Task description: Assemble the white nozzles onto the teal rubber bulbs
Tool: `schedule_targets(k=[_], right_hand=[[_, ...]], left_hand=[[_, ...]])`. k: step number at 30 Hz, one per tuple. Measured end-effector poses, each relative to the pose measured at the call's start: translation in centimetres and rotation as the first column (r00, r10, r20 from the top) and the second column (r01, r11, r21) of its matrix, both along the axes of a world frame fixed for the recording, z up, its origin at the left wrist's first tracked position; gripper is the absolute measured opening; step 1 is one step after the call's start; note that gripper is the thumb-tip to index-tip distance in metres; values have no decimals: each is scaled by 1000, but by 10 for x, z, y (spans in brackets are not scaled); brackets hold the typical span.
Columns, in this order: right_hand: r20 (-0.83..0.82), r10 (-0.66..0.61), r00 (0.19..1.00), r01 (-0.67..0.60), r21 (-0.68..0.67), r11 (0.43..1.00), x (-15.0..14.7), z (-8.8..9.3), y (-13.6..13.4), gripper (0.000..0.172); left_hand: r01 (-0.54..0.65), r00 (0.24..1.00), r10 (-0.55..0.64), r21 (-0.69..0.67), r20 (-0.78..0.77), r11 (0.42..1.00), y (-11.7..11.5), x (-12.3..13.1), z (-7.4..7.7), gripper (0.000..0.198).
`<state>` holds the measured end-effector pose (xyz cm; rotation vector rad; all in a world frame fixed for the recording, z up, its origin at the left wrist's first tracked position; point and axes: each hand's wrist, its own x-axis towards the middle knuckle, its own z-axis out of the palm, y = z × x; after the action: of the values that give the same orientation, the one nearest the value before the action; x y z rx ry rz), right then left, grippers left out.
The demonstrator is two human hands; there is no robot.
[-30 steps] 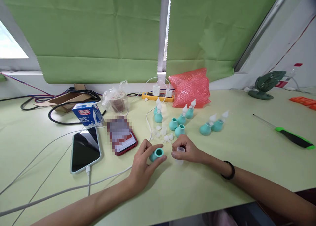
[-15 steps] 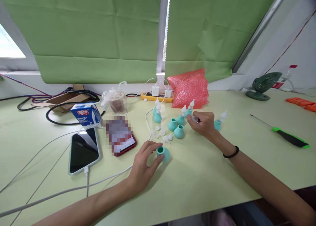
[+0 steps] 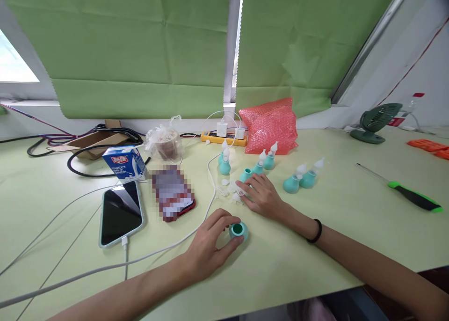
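Note:
My left hand (image 3: 213, 246) pinches a teal squeeze bulb (image 3: 244, 237) between thumb and fingers; its open mouth faces up at me. My right hand (image 3: 263, 197) is closed at the fingertips on a translucent plastic piece (image 3: 240, 190), above a scatter of small white translucent parts (image 3: 225, 182). Behind that hand stands an open teal bulb (image 3: 246, 173), and another bulb (image 3: 258, 169) with a white tip is partly covered. Bulbs with clear pointed tips also stand at the back (image 3: 225, 166) and lie tilted at the right (image 3: 291, 185).
A white cable (image 3: 168, 247) crosses the table left of my hand. Two phones (image 3: 121, 213), a milk carton (image 3: 125, 164) and a bagged roll (image 3: 166, 148) are at the left. Pink bubble wrap (image 3: 271, 131) and a yellow power strip (image 3: 210, 137) stand behind; a screwdriver (image 3: 409, 192) lies right.
My right hand has moved left and nearer, from the back bulbs to the small parts. A tipped bulb at the right now shows. My left hand has shifted slightly right and nearer with its bulb.

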<state>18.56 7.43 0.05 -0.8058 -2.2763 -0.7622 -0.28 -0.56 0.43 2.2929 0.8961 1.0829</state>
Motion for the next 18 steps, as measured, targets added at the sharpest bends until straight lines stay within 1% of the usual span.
schedule_targets(k=[6, 10, 12, 13, 15, 16, 18], right_hand=[[-85, -48, 995, 49, 1, 999, -1, -4, 0, 25], [-155, -86, 984, 80, -46, 996, -1, -4, 2, 25], [-195, -68, 978, 61, -43, 997, -1, -3, 1, 24], [-218, -31, 975, 25, -32, 999, -1, -3, 0, 21], [-264, 92, 960, -106, -42, 993, -1, -2, -4, 17], [-281, 161, 946, -190, -79, 979, -1, -1, -8, 17], [-307, 265, 914, -335, -205, 920, -2, 2, -15, 23]], left_hand=[[-7, 1000, 7, -12, -14, 1000, 0, 0, 0, 16], [-2, 1000, 1, -11, -10, 1000, 0, 0, -2, 18], [-7, 1000, 7, -22, 9, 1000, 1, 0, -3, 19], [-13, 1000, 14, -32, 26, 999, 2, 0, -3, 19], [-28, 996, 33, -57, 77, 998, 4, 0, -4, 19], [-38, 993, 46, -73, 107, 997, 5, 0, -4, 19], [-57, 985, 73, -105, 159, 993, 6, 0, -4, 19]])
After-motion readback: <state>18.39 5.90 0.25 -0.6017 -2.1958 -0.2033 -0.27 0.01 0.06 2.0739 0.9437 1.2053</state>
